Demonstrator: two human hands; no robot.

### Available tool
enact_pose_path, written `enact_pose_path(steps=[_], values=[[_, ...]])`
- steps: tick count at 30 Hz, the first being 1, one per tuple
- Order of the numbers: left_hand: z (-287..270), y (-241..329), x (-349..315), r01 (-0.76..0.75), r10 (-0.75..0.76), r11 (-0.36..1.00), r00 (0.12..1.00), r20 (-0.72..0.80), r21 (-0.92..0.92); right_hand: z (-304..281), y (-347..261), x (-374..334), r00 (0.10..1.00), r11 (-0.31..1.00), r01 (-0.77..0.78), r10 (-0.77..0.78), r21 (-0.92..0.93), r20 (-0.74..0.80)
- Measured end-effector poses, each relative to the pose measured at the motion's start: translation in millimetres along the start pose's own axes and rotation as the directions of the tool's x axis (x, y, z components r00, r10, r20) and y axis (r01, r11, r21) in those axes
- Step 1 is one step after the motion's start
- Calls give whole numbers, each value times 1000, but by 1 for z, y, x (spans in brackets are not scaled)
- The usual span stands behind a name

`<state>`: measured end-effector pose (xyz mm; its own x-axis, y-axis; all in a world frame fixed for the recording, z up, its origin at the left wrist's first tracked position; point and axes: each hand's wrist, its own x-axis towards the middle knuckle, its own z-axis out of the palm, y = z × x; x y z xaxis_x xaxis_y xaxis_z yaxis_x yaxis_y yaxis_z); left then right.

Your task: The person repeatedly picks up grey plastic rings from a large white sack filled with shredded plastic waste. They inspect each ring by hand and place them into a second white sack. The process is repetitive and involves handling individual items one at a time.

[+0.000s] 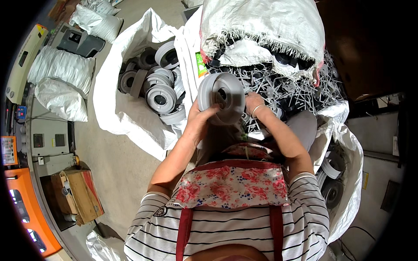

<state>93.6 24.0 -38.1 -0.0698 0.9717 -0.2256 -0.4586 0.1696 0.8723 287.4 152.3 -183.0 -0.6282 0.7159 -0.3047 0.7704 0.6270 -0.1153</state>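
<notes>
My left hand (201,116) grips a round grey plastic part (210,92), cup-like with a hole in its middle. Its thumb reaches over the rim into the hollow. Close to the part's right side is my right hand (253,103), its fingers curled together; whatever they hold is hidden. Beneath and beyond that hand spreads a heap of thin grey plastic sprues (270,89) mixed with black pieces. To the left, an open white woven sack (109,95) contains several similar round grey parts (161,98).
A frayed white sack (261,21) lies over the far side of the heap. Another open sack (352,174) with round parts stands at my right. Full white sacks (61,69), a cardboard box (85,195) and an orange machine (32,213) line the left side.
</notes>
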Motion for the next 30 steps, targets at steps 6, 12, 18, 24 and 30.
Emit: enact_pose_path(steps=[6,12,18,24,30], values=[[-3,-15,5,24,-23,1000,999,-39,16,-64,0,-56,787,976,28,112,217,-607],[26,-18,8,145,-116,976,978,176,-162,-103,-36,-94,909,675,269,58,687,-412],[15,-22,2,129,-117,989,979,167,-68,-111,-39,-86,806,760,403,-31,510,-591],[-1,-8,6,232,-249,964,960,132,128,-98,-41,-82,798,851,421,-183,314,-573],[7,2,7,228,-255,963,945,203,146,-97,-37,-92,725,831,521,-308,197,-616]])
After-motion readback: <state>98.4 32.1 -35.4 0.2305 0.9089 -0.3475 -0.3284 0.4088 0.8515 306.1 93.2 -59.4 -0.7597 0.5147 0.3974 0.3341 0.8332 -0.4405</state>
